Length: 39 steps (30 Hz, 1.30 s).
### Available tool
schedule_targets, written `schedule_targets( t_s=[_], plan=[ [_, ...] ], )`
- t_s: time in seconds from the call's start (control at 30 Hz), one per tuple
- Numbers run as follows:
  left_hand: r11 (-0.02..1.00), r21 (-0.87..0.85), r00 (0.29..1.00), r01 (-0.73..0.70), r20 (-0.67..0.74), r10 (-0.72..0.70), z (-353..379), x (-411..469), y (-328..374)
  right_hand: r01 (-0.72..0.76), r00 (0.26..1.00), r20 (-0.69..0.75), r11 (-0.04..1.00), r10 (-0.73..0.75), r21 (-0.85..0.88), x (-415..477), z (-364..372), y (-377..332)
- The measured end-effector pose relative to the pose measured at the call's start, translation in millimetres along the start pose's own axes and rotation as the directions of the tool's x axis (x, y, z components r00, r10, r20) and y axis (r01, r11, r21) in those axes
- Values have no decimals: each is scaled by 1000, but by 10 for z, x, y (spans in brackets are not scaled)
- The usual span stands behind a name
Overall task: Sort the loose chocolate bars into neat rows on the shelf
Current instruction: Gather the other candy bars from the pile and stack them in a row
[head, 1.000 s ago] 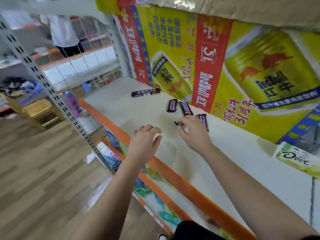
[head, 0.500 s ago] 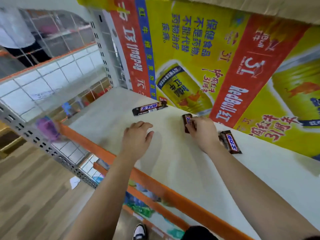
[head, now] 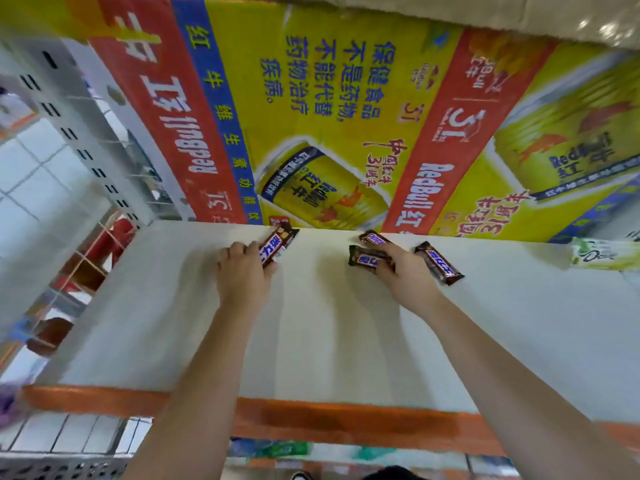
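Since half a second ago, the left hand (head: 242,275) has been brought to the back of the shelf (head: 346,341). The long Snickers bar (head: 277,244), which lay apart from it before, is now gripped at its near end between the curled fingers (head: 238,248) and the thumb. This bar is tilted, and its far end is almost at the Red Bull banner (head: 346,116) that closes the shelf behind.

A short Snickers bar (head: 367,259) is held by the right hand (head: 407,277), with the fingers closed around its right end. A second short bar (head: 375,238) is seen just behind it, at the foot of the banner and partly covered by these fingers. A third short bar (head: 438,263) lies loose and slanted just beside the right hand, on its right side.

A pale green Dove pack (head: 602,258) is placed further right against the banner, well apart from the bars. The front edge is formed by an orange rail (head: 311,417), and a grey perforated upright (head: 86,140) stands at the left.
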State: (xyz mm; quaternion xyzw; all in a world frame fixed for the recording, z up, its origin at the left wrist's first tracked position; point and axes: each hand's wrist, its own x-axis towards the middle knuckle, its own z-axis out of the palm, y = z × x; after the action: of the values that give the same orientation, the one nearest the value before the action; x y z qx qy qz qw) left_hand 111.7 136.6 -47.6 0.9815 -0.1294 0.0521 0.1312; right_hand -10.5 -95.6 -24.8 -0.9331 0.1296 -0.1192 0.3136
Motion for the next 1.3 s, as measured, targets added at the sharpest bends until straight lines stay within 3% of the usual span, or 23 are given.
schedule_targets(
  t_s=[0.03, 0.13, 0.27, 0.37, 0.47, 0.6, 0.73, 0.97, 1.3],
  plan=[
    [999, -33, 1000, 1, 9, -1, -4, 12, 51, -17, 1000, -10, 1000, 17, 6, -41, -34, 28],
    [941, -338, 998, 6, 59, 15, -15, -19, 268, -43, 998, -37, 999, 44, 25, -204, -152, 118],
    [845, -523, 984, -112, 57, 166, -6, -160, 691, -91, 989, -105, 986, 106, 139, -468, -397, 295],
    [758, -638, 974, -134, 55, 218, -8, -329, 1130, -186, 965, -111, 917, 239, 352, -693, -634, 537],
    [724, -666, 952, -177, 71, 298, 46, -536, 1640, -217, 926, -132, 783, 355, 582, -1027, -946, 826],
    [725, -629, 898, -281, 94, 430, 160, -932, 2397, -258, 842, -195, 692, 503, 674, -1514, -1464, 1299],
    [730, -604, 871, -319, 116, 477, 269, -1459, 3136, -267, 785, -254, 679, 565, 683, -1978, -1958, 1820],
    [689, -619, 831, -377, 103, 547, 453, -2142, 4232, -230, 763, -260, 626, 591, 745, -2666, -2624, 2602],
    [629, -628, 733, -458, 133, 667, 908, -2454, 5853, -284, 807, -355, 836, 473, 469, -3115, -3501, 3724]
  ],
)
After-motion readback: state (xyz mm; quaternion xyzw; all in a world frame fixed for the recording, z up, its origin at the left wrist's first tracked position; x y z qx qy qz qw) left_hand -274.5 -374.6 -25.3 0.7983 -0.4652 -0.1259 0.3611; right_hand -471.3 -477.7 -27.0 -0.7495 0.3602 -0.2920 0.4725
